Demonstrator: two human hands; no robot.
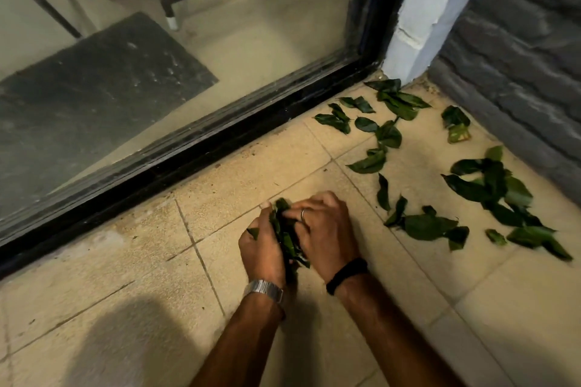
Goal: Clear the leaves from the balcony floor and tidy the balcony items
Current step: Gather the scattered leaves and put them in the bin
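Balcony tiles (314, 141): leaf bunch (287, 239) pressed between both hands' fingers (309, 217).

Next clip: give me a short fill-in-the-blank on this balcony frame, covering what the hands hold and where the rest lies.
1. The left hand and right hand press a bunch of green ____ between them.
2. The loose leaves on the floor lie to the ____ of the hands.
3. The left wrist wears a metal ____.
4. A ring shows on the ____ hand.

Missing words: leaves; right; watch; right
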